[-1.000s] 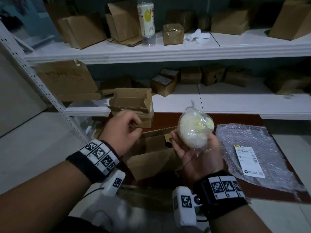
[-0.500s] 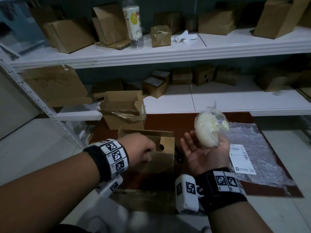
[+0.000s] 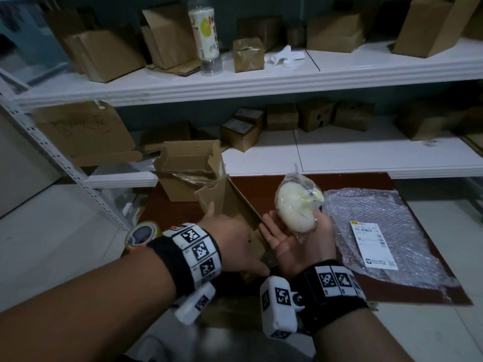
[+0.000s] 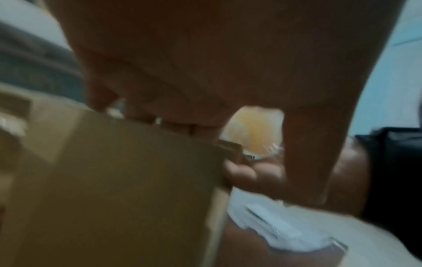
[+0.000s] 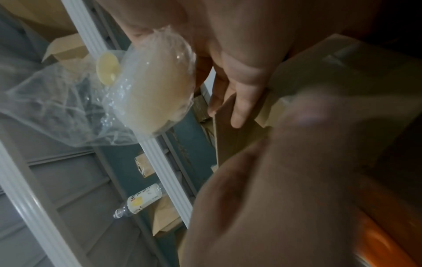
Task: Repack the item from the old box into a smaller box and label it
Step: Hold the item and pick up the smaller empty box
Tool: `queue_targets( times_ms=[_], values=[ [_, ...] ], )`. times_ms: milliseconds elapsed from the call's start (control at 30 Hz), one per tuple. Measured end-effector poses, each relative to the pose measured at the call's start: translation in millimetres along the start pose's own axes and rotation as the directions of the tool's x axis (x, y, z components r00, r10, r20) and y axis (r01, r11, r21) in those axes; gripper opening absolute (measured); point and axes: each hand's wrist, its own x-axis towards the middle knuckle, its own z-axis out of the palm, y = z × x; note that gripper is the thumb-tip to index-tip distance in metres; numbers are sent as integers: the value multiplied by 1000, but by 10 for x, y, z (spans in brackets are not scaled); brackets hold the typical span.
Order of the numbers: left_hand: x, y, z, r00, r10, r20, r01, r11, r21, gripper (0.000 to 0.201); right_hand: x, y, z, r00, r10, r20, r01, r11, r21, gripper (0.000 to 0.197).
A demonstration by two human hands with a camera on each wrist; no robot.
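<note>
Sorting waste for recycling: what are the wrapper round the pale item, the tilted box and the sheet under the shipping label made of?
Wrapper: thin clear plastic film, glossy and crinkled, item showing through.
Tilted box: brown cardboard, matte, probably corrugated going by its thick edge.
Sheet: clear plastic bubble wrap, shiny air pockets all over.

Matt cardboard box (image 3: 230, 202), glossy plastic-wrapped item (image 3: 295, 207)

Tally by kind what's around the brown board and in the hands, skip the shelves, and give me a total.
Cardboard boxes: 2, back box and held box in the left hand
Bagged item: 1, in the right hand
Bubble wrap sheet: 1
Shipping label: 1
Tape roll: 1
Total: 6
</note>
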Motion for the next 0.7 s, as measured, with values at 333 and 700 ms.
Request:
queue_targets(
  times_ms=[333, 700],
  values=[
    [134, 4, 151, 995, -12, -96, 21, 995, 101, 60, 14, -35, -65, 999, 47, -14, -47, 999, 22, 65],
    [138, -113, 91, 986, 96, -133, -57, 962, 268, 35, -54, -159, -80, 983, 183, 9, -180, 973, -143, 53]
  ],
)
